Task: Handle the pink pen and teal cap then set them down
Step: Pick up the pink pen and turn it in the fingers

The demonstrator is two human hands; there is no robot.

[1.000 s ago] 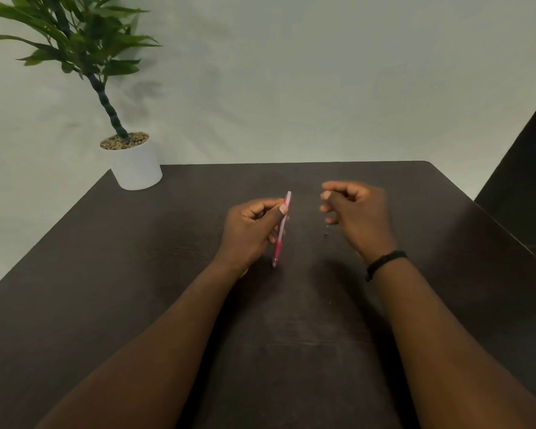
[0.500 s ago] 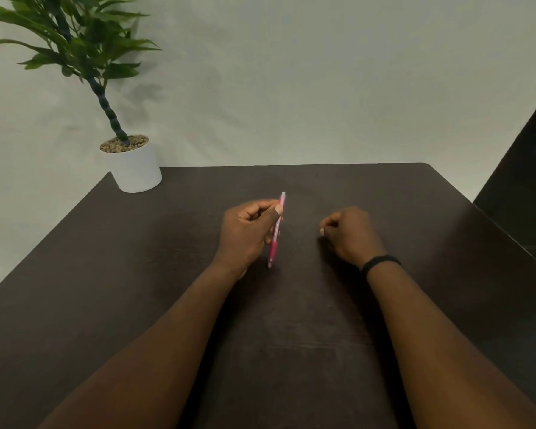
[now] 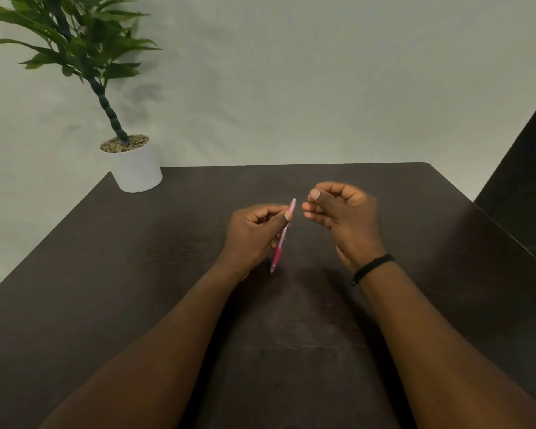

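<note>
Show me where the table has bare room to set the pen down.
Bare dark table lies between the forearms, right of the right hand, and between the white plant pot and the left hand gripping the pink pen. Tightest between the hands.

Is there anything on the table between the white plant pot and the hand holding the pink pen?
No. In the head view, only bare dark table lies between the white pot and the left hand holding the pink pen.

no legible text, label, brand, number or sign is found in the head view. the pink pen (image 3: 281, 236) shows no readable print at this size. the white plant pot (image 3: 136, 168) is plain, and the black wristband (image 3: 371, 268) bears no readable mark.
</note>
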